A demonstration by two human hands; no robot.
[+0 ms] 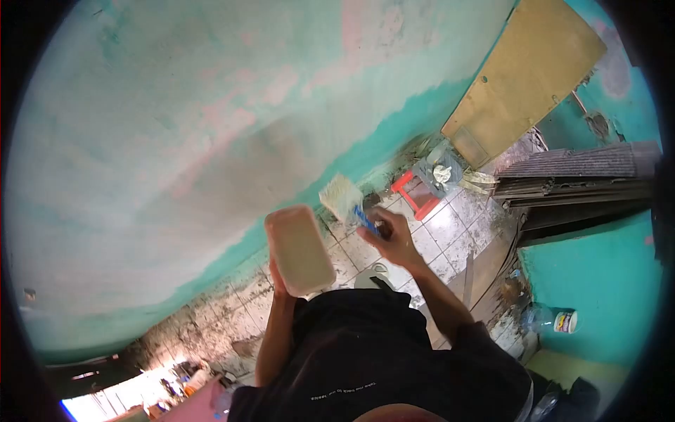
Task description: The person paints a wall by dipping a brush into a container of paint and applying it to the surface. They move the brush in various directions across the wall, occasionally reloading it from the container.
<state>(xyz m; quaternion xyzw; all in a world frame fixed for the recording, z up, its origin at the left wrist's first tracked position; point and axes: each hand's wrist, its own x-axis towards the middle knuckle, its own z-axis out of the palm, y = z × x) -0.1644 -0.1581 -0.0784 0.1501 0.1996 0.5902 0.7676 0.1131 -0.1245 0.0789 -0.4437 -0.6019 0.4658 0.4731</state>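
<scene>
Beside the wall [176,141], the left hand [276,278] grips a pale tub [301,250] from below. The right hand [394,239] is closed around a blue-handled brush [342,198], held near the wall's foot. Most of the wall looks coated pale, while the teal strip [394,133] along the bottom seems left to cover.

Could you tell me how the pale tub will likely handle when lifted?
The tub looks like thin plastic, so probably light and slightly flexible. The left hand grips one end only, so it may tip. Contents are hidden; weight uncertain.
</scene>
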